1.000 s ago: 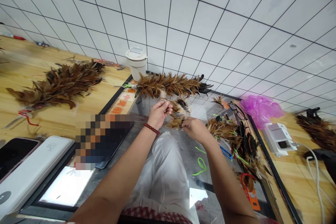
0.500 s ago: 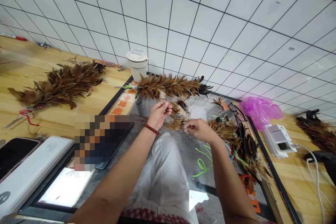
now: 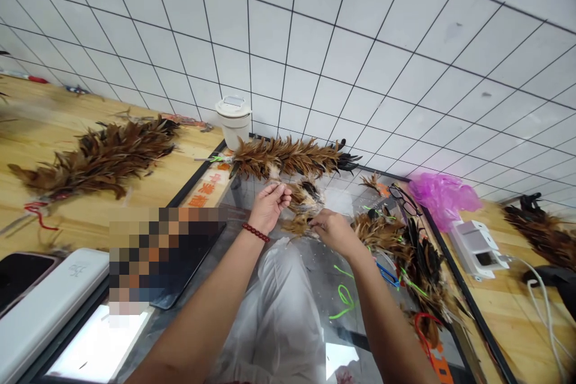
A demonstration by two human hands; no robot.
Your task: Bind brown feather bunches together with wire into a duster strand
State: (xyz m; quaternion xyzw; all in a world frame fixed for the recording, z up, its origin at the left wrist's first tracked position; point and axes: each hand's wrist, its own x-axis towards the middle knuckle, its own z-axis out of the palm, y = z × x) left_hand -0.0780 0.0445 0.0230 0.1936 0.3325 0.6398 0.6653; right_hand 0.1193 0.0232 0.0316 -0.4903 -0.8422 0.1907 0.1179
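My left hand (image 3: 270,207), with a dark red bead bracelet (image 3: 255,232) at its wrist, is closed in a pinch; whatever its fingertips hold is too small to make out. Just right of it lies a pile of loose brown, pale and black feathers (image 3: 308,193) on the glass tabletop (image 3: 310,258). At the pile's near right edge, my right hand (image 3: 333,229) has its thumb and fingers pinched together, touching the feathers; what is between them is hidden. Behind both hands a long brown feather duster (image 3: 288,157) lies crosswise, its tip black and its stick pointing left.
Another feather duster (image 3: 99,156) lies on the wooden table at left, near a white power bank (image 3: 58,306). On the right are more feather bundles (image 3: 382,228), blue-handled scissors (image 3: 387,275), glasses (image 3: 404,199), a pink plastic bag (image 3: 443,198) and a white charger (image 3: 477,247). A lidded cup (image 3: 234,123) stands by the wall.
My right hand has moved left and in against the feather pile. My left hand stays pinched beside it. The whole view has shifted slightly, uncovering more of the blue scissors.
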